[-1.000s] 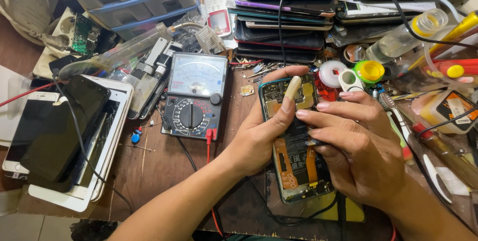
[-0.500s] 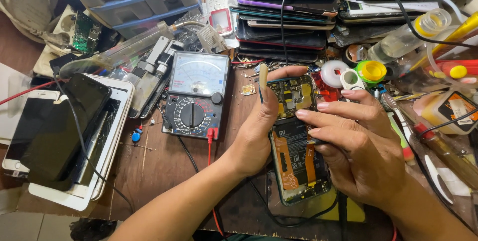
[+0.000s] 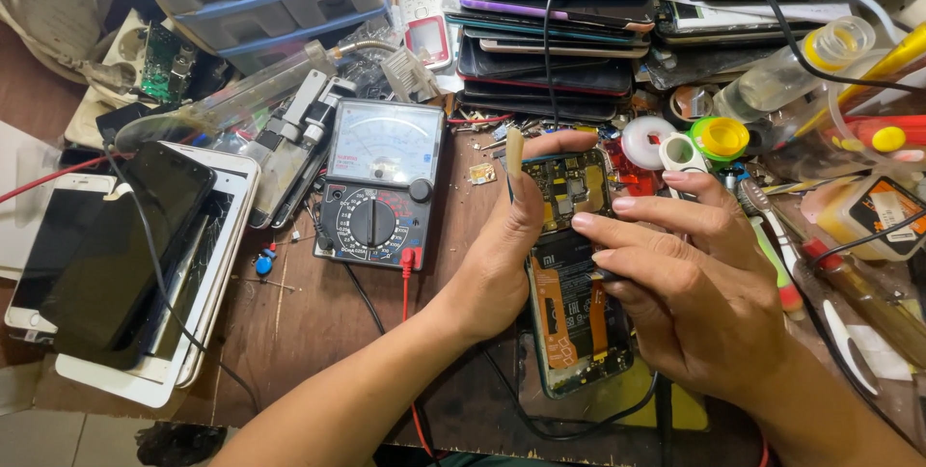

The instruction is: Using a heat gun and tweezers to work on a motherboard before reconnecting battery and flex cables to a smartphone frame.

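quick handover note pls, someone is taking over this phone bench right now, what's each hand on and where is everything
Left hand: grips the left edge of the opened smartphone with its back cover off, and holds a thin beige flat pry stick upright.
Right hand: rests on the phone's right side, fingertips on the exposed board near the top.
Phone: flat on the brown wooden bench, battery and orange flex cables showing.
Nearby: black analogue multimeter to the left, stack of dark phones behind, white tablets with a black phone on top far left.
Done: back cover is off. Left: internals still in place.
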